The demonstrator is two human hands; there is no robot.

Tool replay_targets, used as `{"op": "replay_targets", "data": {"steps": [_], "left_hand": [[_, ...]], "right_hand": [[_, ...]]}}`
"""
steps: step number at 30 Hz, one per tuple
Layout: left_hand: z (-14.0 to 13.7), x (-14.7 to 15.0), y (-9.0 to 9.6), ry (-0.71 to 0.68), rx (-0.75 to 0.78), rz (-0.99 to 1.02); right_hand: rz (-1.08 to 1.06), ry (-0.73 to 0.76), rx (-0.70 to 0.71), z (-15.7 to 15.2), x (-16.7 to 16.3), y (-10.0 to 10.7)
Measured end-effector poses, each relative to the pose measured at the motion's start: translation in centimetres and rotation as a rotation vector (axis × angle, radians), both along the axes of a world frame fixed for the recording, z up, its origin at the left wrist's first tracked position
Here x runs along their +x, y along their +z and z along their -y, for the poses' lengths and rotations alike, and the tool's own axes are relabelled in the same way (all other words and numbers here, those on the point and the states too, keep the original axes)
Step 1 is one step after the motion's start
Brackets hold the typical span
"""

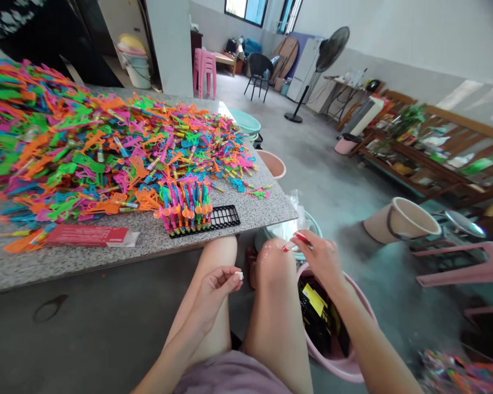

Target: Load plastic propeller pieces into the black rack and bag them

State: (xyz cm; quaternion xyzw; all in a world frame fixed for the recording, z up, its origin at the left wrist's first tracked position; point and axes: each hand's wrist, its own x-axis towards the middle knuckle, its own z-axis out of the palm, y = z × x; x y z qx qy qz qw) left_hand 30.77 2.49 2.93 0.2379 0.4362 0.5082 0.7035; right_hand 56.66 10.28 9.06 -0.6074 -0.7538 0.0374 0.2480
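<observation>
My left hand [216, 290] is closed above my lap, a small white piece [239, 275] pinched between thumb and fingertips. Over my knee, my right hand [324, 256] grips a slim red-and-white item [290, 245]; its exact kind is unclear. On the granite-patterned table [258, 216] in front, a black grid rack [227, 217] holds upright, brightly coloured plastic pieces [184, 205] in its left part, while its right part shows open slots. Left of the rack lies a flattened-looking red-and-white box [92, 235].
A large heap of coloured plastic pieces [107, 148] covers much of the table. By my right leg stands a pink basin [349, 372] with black items and a yellow card [314, 300]. A beige bucket [402, 221], pink stool [476, 262] and standing fan [332, 49] are to the right.
</observation>
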Motion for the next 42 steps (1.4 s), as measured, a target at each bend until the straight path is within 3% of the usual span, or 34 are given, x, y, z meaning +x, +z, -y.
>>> {"op": "replay_targets", "data": {"steps": [6, 12, 14, 22, 30, 37, 40, 42], "left_hand": [[-0.5, 0.2, 0.7, 0.019, -0.035, 0.123], [-1.1, 0.3, 1.3, 0.093, -0.042, 0.233], [-1.0, 0.3, 1.5, 0.105, -0.035, 0.237], [-0.6, -0.2, 1.1, 0.13, -0.007, 0.188], [0.1, -3.5, 1.5, 0.244, 0.057, 0.05], [1.5, -5.7, 0.7, 0.647, 0.067, -0.027], [2.0, -6.9, 1.2, 0.667, 0.105, -0.023], [2.3, -7.6, 1.7, 0.63, 0.161, -0.014]], "right_hand": [[-0.196, -0.117, -0.024, 2.5, -0.1, 0.4], [-0.859, -0.193, -0.076, 6.2, -5.9, -0.8], [-0.99, -0.2, -0.102, 6.8, -7.5, -1.0], [-1.04, -0.146, -0.184, 7.0, -9.1, -1.1], [-1.375, -0.151, -0.625, 7.8, -11.6, -3.7], [-1.588, -0.125, -0.942, 9.0, -16.8, -4.6], [-1.629, -0.076, -1.154, 9.2, -18.5, -4.5], [-1.639, -0.029, -1.215, 9.3, -19.5, -4.4]]}}
